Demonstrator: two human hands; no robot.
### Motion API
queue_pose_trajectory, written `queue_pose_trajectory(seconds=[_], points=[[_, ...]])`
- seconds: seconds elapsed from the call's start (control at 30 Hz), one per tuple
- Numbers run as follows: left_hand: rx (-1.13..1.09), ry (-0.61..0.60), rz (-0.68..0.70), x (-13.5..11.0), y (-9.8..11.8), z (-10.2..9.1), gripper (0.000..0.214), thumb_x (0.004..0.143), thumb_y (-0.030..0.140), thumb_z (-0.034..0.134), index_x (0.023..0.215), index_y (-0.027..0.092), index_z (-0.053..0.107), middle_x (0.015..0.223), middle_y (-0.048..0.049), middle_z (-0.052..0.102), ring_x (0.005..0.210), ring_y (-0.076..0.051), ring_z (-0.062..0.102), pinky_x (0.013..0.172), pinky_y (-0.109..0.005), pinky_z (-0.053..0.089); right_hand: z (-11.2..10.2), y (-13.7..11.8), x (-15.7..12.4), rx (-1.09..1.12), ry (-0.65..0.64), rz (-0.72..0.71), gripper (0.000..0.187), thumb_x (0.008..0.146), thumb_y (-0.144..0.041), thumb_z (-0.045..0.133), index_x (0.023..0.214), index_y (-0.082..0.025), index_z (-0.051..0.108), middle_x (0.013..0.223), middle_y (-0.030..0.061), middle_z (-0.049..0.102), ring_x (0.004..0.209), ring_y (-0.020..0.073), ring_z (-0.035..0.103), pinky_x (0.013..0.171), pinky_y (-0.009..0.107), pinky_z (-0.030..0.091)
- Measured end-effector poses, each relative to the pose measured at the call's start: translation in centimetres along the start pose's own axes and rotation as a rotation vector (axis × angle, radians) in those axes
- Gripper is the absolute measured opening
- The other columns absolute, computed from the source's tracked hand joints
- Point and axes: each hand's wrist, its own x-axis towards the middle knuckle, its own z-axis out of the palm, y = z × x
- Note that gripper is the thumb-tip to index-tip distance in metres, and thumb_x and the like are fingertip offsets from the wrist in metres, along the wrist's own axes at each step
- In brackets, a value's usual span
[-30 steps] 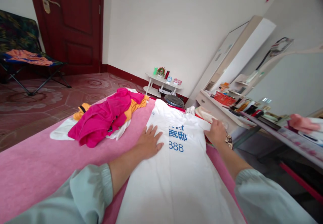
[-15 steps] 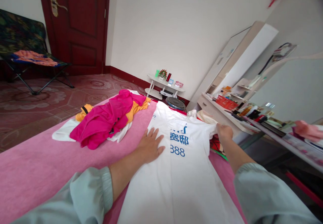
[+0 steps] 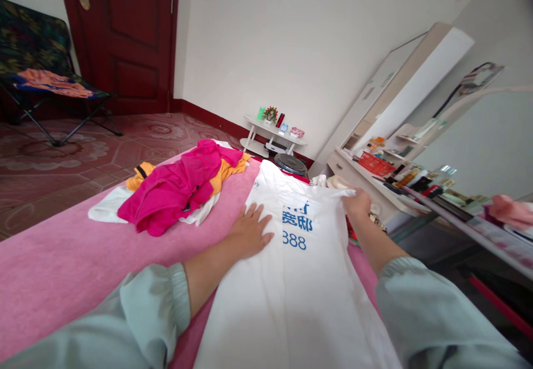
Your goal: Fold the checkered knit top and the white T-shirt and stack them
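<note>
A white T-shirt (image 3: 291, 286) with blue print lies spread lengthwise on the pink bed cover (image 3: 62, 263). My left hand (image 3: 250, 231) rests flat on the shirt's left side beside the print, fingers spread. At the shirt's right edge, my right hand (image 3: 357, 202) is closed on the right sleeve, pinching the cloth near the bed's right side. Both forearms wear pale green sleeves.
A heap of magenta, orange and white clothes (image 3: 175, 188) lies on the bed to the left. A folding chair (image 3: 37, 80) and dark red door (image 3: 125, 36) stand at the back left. A small white shelf (image 3: 275, 133) and cluttered dressing table (image 3: 391, 180) are on the right.
My right hand shifted slightly along the shirt's right edge and keeps hold of the sleeve. The left hand stayed flat on the shirt. The view tilted a little.
</note>
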Motion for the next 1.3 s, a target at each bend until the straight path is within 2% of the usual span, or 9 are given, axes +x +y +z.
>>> queue_pose_trajectory(seconds=[0.1, 0.2, 0.3, 0.53, 0.7, 0.8, 0.93, 1.13, 1.3], points=[[0.012, -0.004, 0.002, 0.1, -0.1, 0.0, 0.058, 0.091, 0.055, 0.027, 0.140, 0.025, 0.038, 0.152, -0.0086, 0.023, 0.140, -0.029, 0.014, 0.112, -0.048, 0.011, -0.6, -4.6, -3.0, 0.203, -0.144, -0.207, 0.044, 0.080, -0.026, 0.048, 0.123, -0.023, 0.051, 0.123, 0.0083, 0.059, 0.108, 0.0226, 0.057, 0.083, 0.033, 0.048], [0.030, -0.007, 0.007, 0.2, -0.2, 0.1, 0.059, 0.091, 0.056, 0.026, 0.140, 0.026, 0.038, 0.152, -0.0079, 0.024, 0.140, -0.029, 0.015, 0.111, -0.048, 0.011, -1.9, -5.9, -6.6, 0.441, -0.372, -0.405, 0.042, 0.079, -0.031, 0.052, 0.121, -0.026, 0.052, 0.125, 0.0045, 0.058, 0.110, 0.0213, 0.057, 0.086, 0.032, 0.046], [0.046, -0.029, 0.009, 0.2, -0.1, 0.2, 0.057, 0.091, 0.055, 0.026, 0.140, 0.027, 0.037, 0.152, -0.0069, 0.023, 0.140, -0.028, 0.016, 0.111, -0.048, 0.012, -3.5, -2.2, -10.0, 0.441, -0.404, -0.358, 0.033, 0.077, -0.032, 0.054, 0.108, -0.023, 0.058, 0.112, 0.0061, 0.064, 0.096, 0.0207, 0.062, 0.083, 0.031, 0.047], [0.097, -0.026, -0.015, 0.3, 0.5, 0.0, 0.051, 0.091, 0.051, 0.031, 0.135, 0.028, 0.042, 0.150, -0.0058, 0.028, 0.138, -0.029, 0.021, 0.110, -0.049, 0.015, -5.9, 11.5, -18.5, -0.134, -0.377, -0.048, 0.039, 0.067, -0.048, 0.061, 0.100, -0.025, 0.062, 0.111, 0.0114, 0.063, 0.094, 0.0294, 0.061, 0.074, 0.038, 0.046], [0.120, -0.034, 0.022, 3.6, 3.2, -1.2, 0.042, 0.087, 0.042, 0.042, 0.123, 0.022, 0.051, 0.127, -0.0105, 0.052, 0.119, -0.027, 0.046, 0.098, -0.041, 0.036, -7.1, 15.1, -23.1, -0.054, -0.521, 0.030, 0.023, 0.063, -0.048, 0.065, 0.062, -0.029, 0.052, 0.068, 0.0032, 0.063, 0.063, 0.0237, 0.059, 0.056, 0.033, 0.035], [0.104, -0.018, 0.022, 7.0, 6.0, -1.4, 0.049, 0.086, 0.045, 0.044, 0.130, 0.022, 0.043, 0.123, -0.0113, 0.053, 0.116, -0.027, 0.047, 0.090, -0.038, 0.043, -7.2, 15.4, -24.5, 0.088, -0.551, 0.047, 0.024, 0.065, -0.041, 0.062, 0.056, -0.027, 0.045, 0.059, -0.0003, 0.057, 0.057, 0.0203, 0.054, 0.055, 0.030, 0.034], [0.013, -0.043, -0.159, 11.3, 8.3, -0.6, 0.065, 0.079, 0.042, 0.057, 0.135, 0.017, 0.035, 0.126, -0.0163, 0.051, 0.115, -0.031, 0.049, 0.091, -0.042, 0.042, -7.1, 15.4, -25.7, 0.283, -0.542, 0.077, 0.027, 0.071, -0.047, 0.055, 0.060, -0.027, 0.040, 0.056, -0.0016, 0.052, 0.057, 0.0193, 0.049, 0.052, 0.028, 0.034], [-0.146, -0.087, -0.289, 15.1, 7.3, 0.3, 0.041, 0.071, 0.035, 0.067, 0.107, 0.016, 0.060, 0.117, -0.0117, 0.061, 0.108, -0.029, 0.057, 0.088, -0.036, 0.046, -8.0, 13.8, -26.6, 0.636, -0.694, 0.102, 0.017, 0.074, -0.047, 0.057, 0.080, -0.031, 0.053, 0.080, -0.0001, 0.061, 0.079, 0.0204, 0.058, 0.070, 0.027, 0.046], [-0.364, -0.010, -0.352, 18.0, 6.2, -1.6, 0.040, 0.079, 0.040, 0.058, 0.109, 0.013, 0.060, 0.105, -0.0111, 0.065, 0.078, -0.020, 0.066, 0.063, -0.026, 0.052, -10.8, 8.9, -25.9, 0.921, -0.796, 0.185, 0.033, 0.075, -0.054, 0.058, 0.092, -0.026, 0.060, 0.091, 0.0036, 0.065, 0.086, 0.0226, 0.061, 0.077, 0.031, 0.049]])
